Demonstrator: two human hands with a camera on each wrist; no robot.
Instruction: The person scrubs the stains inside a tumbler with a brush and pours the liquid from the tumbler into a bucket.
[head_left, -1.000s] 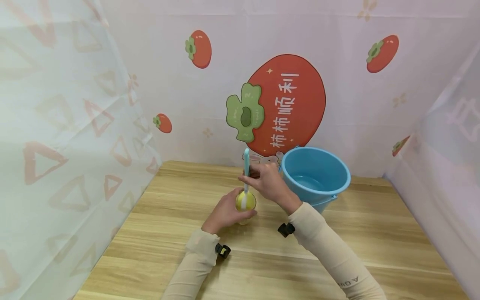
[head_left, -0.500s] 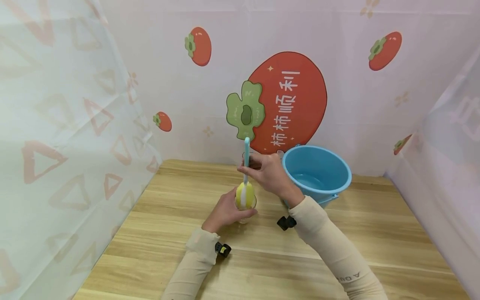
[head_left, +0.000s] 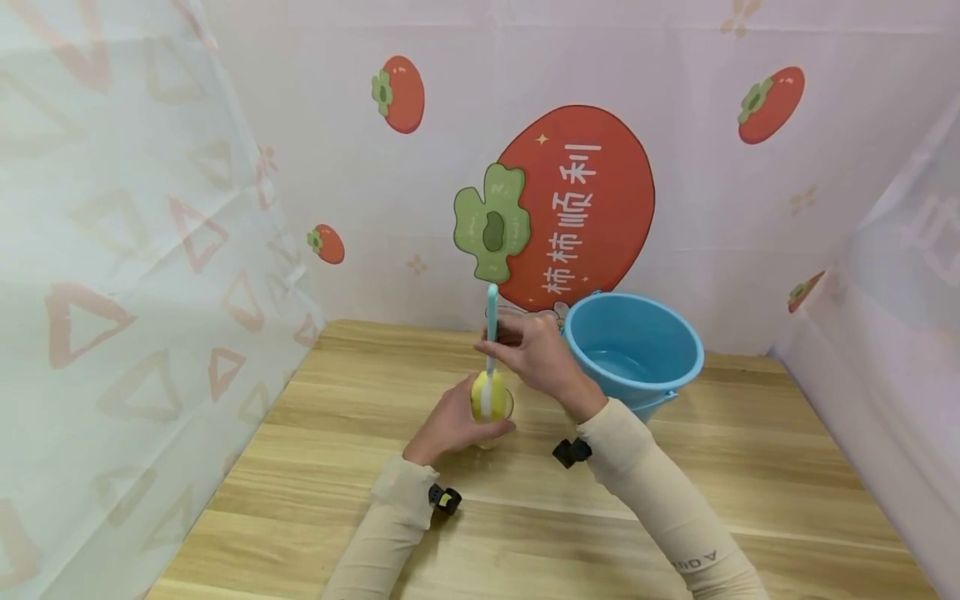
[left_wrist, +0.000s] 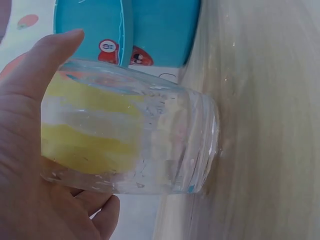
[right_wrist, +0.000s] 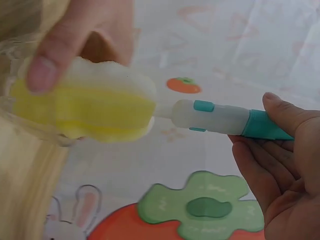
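Note:
My left hand (head_left: pixel 456 419) grips a clear glass cup (left_wrist: pixel 165 130) around its upper part, the base standing on the wooden table. A sponge cup brush (right_wrist: pixel 110 107) with a yellow and white head sits partly inside the glass. In the left wrist view its sponge shows through the wall, above the bottom. My right hand (head_left: pixel 536 350) pinches the brush's white and turquoise handle (head_left: pixel 492 312) between thumb and fingers, above the cup. The handle stands nearly upright.
Just right of my right hand stands a light blue bucket (head_left: pixel 633 342) with its carrying handle hanging at the front. The wooden table (head_left: pixel 337 467) meets a printed cloth backdrop (head_left: pixel 405 192) behind, with cloth on both sides.
The brush and my right hand rose out of the cup by half a second ago, then came down slightly. My left hand keeps the cup in place.

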